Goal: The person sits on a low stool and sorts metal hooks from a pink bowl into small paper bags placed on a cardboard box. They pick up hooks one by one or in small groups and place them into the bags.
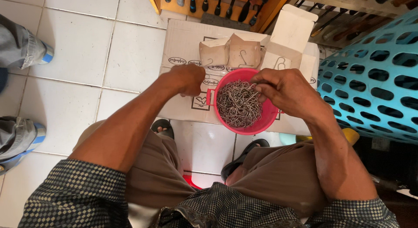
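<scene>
Head view, looking straight down; left hand (pixel 186 79) is curled into a fist over the flat cardboard box (pixel 183 41), just left of the pink bowl (pixel 268 115), can't tell if anything's in it; bowl sits at the near edge of that box, full of small metal hooks (pixel 238 104); behind it, small tan paper boxes (pixel 228 51) and an open white one (pixel 289 34); right hand (pixel 285 92) has fingers pinched together in the hooks at the bowl's right rim; blue plastic basket (pixel 374 75) off to the right.
</scene>
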